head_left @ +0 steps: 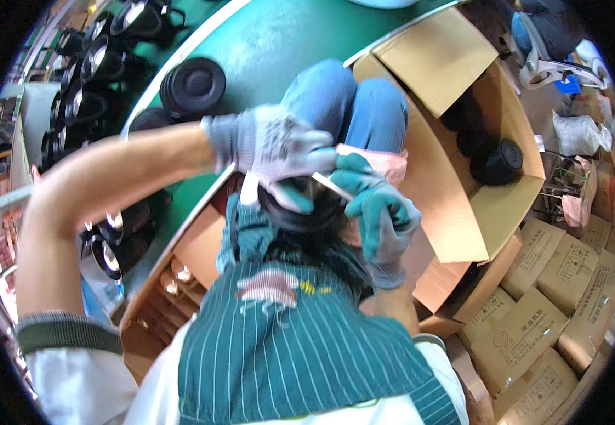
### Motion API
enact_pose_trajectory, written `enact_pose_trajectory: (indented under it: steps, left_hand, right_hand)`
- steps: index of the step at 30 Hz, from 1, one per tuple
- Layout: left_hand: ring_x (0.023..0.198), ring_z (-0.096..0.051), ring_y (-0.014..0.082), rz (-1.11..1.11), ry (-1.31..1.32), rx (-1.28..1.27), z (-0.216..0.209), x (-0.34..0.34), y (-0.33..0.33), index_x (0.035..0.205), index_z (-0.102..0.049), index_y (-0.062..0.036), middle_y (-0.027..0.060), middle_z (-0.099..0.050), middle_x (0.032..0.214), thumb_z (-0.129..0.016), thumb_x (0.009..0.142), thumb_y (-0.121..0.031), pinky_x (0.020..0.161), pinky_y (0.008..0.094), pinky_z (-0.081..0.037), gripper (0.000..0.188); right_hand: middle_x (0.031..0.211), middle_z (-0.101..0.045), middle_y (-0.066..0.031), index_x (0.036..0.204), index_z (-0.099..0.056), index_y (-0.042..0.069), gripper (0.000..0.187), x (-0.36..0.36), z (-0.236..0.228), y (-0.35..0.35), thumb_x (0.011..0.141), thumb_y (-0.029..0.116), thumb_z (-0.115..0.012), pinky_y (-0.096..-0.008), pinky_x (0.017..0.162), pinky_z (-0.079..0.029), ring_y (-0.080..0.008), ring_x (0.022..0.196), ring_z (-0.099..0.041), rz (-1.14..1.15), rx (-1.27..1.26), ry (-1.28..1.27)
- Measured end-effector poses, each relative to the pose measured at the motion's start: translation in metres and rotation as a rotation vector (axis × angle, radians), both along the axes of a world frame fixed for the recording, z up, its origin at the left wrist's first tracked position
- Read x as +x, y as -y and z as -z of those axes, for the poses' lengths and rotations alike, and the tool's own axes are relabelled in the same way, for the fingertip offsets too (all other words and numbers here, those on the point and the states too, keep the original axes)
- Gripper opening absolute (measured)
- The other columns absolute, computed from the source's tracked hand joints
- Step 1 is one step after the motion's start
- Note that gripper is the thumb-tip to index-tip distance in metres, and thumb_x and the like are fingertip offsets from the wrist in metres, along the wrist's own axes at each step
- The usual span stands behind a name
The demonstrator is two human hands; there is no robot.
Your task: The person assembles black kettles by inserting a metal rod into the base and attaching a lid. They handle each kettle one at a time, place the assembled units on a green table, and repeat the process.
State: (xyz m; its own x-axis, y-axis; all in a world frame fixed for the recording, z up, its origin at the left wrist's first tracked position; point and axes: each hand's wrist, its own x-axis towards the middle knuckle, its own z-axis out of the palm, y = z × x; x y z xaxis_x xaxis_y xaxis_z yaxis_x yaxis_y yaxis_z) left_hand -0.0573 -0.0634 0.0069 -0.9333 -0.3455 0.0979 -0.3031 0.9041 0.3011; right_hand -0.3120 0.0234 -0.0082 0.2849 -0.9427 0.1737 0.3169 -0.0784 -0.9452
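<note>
In my lap is a dark, round, hollow part (314, 219), its rim turned up toward me. My left hand (275, 145), in a grey and teal glove, grips it from the far left side, with the thumb down in the opening. A thin, pale strip or rod (333, 186) crosses the rim. My right hand (382, 212), gloved the same way, is closed at the right of the part with that pale piece at its fingertips. Whether the strip is a tool or part of the work is too blurred to tell.
Black round parts (194, 86) are stacked on the green bench (251, 46). Several black vessels with shiny insides (105, 60) stand at far left. An open carton (456, 205) at right holds black round parts (503, 159). Closed cartons (520, 333) lie at lower right.
</note>
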Motion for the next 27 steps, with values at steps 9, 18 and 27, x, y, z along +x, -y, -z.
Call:
enact_pose_trajectory:
  steps: [9, 18, 27]
  left_hand:
    - [0.077, -0.072, 0.031, -0.301, 0.147, 0.268, -0.012, 0.005, -0.024, 0.104, -0.063, -0.0108, 0.0093, -0.067, 0.086, -0.067, 0.076, -0.083, 0.066, 0.04, -0.058, 0.078]
    - [0.073, -0.071, 0.0213, 0.004, 0.061, 0.238, 0.023, 0.008, 0.013, 0.104, -0.063, -0.0123, 0.003, -0.064, 0.082, -0.062, 0.082, -0.08, 0.06, 0.0346, -0.058, 0.071]
    - [0.069, -0.068, 0.0228, 0.307, -0.316, 0.06, 0.055, -0.007, 0.051, 0.098, -0.059, -0.0124, 0.0031, -0.061, 0.081, -0.065, 0.077, -0.079, 0.056, 0.0364, -0.055, 0.07]
  right_hand:
    - [0.066, -0.051, -0.0015, 0.055, -0.052, 0.012, 0.035, 0.018, -0.028, 0.072, 0.072, 0.024, -0.08, -0.0514, 0.099, -0.043, -0.0276, 0.082, -0.06, -0.711, -0.611, -0.142]
    - [0.062, -0.049, 0.0001, 0.056, -0.051, 0.014, 0.036, 0.03, -0.036, 0.076, 0.074, 0.023, -0.081, -0.0426, 0.098, -0.052, -0.0194, 0.075, -0.061, -0.982, -0.818, -0.42]
    - [0.076, -0.056, -0.0026, 0.072, -0.058, 0.009, 0.02, 0.073, -0.046, 0.041, 0.089, 0.019, -0.06, -0.0396, 0.092, -0.05, -0.0188, 0.08, -0.06, -1.149, -0.138, -0.344]
